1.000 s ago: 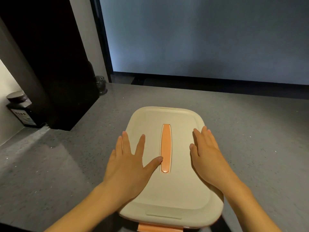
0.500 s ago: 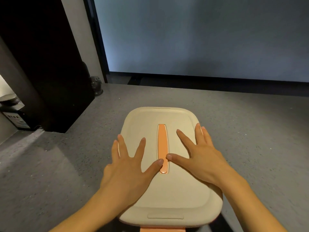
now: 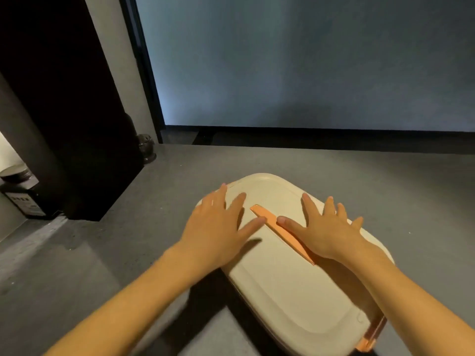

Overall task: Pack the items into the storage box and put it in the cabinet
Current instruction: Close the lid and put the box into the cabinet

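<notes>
The grey table [image 3: 102,265] fills the scene, with a tall dark unit [image 3: 64,111] standing on its far left. The storage box [image 3: 295,291] lies in front of me at a slant on the table, with its cream lid on. My left hand [image 3: 218,232] and right hand [image 3: 326,232] rest flat on the lid, fingers [image 3: 237,201] straight and spread apart, gripping nothing. My thumbs lie on either side of the orange handle [image 3: 259,213]. A dark bottle [image 3: 23,199] and a small jar [image 3: 147,149] stand beside the unit.

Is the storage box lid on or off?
On: the cream lid lies seated, no gap showing along its visible edges, left hand and right hand flat on top. Whether the orange latch is clipped, cannot tell.
</notes>
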`<state>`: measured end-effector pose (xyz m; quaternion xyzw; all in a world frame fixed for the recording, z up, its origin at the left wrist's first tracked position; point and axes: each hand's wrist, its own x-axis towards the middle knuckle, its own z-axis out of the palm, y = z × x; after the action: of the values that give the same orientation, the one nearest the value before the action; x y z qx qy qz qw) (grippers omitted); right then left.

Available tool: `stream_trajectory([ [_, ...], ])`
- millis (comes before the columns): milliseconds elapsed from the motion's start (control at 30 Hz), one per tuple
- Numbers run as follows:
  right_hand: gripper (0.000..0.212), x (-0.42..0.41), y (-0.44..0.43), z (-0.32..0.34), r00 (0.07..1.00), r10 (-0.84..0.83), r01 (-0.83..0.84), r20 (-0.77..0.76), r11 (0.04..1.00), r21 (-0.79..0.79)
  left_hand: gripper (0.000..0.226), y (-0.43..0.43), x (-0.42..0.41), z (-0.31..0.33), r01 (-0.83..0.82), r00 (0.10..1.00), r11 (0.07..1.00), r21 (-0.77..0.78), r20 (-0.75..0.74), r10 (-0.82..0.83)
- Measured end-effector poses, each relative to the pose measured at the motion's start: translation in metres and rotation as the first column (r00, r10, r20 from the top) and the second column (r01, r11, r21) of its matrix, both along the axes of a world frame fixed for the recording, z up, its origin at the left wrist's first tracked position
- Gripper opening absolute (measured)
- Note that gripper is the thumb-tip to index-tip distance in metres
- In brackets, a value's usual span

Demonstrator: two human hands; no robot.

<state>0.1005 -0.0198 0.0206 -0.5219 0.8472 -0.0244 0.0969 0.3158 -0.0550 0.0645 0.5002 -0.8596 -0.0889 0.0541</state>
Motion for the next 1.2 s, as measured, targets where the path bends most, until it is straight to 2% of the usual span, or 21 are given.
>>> stream_trajectory([
  [67, 0.114, 0.007, 0.007, -0.008, 1.000, -0.012, 0.012, -0.007, 0.999, -0.030, 0.084, -0.042, 0.001, -0.008, 0.032, 0.994, 0.999, -0.030, 0.105, -0.028],
  [133, 0.108, 0.008, 0.009, -0.012, 0.999, 0.010, -0.015, -0.049, 0.994, -0.104, 0.081, -0.067, 0.005, -0.021, 0.044, 0.986, 0.999, 0.013, 0.162, -0.046],
  [267, 0.104, 0.002, 0.004, -0.012, 0.992, 0.095, -0.105, -0.082, 0.987, -0.120, 0.089, -0.074, 0.008, -0.036, 0.043, 0.999, 0.987, 0.156, -0.036, -0.038],
  [500, 0.092, -0.010, -0.010, 0.009, 0.942, 0.333, -0.336, -0.042, 0.937, -0.093, 0.097, -0.029, 0.014, -0.045, -0.205, 0.976, 0.960, 0.190, -0.037, 0.215],
  [567, 0.089, -0.007, -0.006, 0.014, 0.928, 0.364, -0.371, -0.080, 0.925, -0.086, 0.102, -0.011, 0.020, -0.049, -0.268, 0.961, 0.943, 0.196, -0.012, 0.275],
  [633, 0.085, -0.004, 0.006, 0.014, 0.947, 0.286, -0.301, -0.148, 0.950, -0.086, 0.108, -0.003, 0.027, -0.051, -0.302, 0.953, 0.935, 0.186, 0.065, 0.295],
  [733, 0.086, -0.008, 0.040, 0.006, 0.988, -0.002, -0.011, -0.155, 0.996, -0.086, 0.107, -0.019, 0.028, -0.047, -0.306, 0.950, 0.945, 0.115, 0.109, 0.294],
  [800, 0.092, -0.011, 0.065, 0.003, 0.976, -0.207, 0.205, -0.064, 0.978, -0.036, 0.098, -0.032, 0.022, -0.040, -0.250, 0.966, 0.956, 0.151, -0.029, 0.257],
  [867, 0.094, -0.012, 0.079, 0.001, 0.951, -0.299, 0.303, 0.083, 0.953, -0.030, 0.091, -0.037, 0.017, -0.039, -0.196, 0.966, 0.965, 0.171, -0.137, 0.221],
  [1000, 0.090, -0.016, 0.076, 0.000, 0.917, -0.211, 0.308, 0.340, 0.914, -0.264, 0.081, -0.024, 0.017, -0.045, -0.249, 0.964, 0.966, 0.062, -0.076, 0.254],
  [1200, 0.090, -0.037, 0.056, 0.013, 0.960, -0.030, 0.108, 0.278, 0.956, -0.271, 0.092, 0.018, 0.019, -0.051, -0.361, 0.928, 0.926, 0.112, -0.053, 0.368],
])
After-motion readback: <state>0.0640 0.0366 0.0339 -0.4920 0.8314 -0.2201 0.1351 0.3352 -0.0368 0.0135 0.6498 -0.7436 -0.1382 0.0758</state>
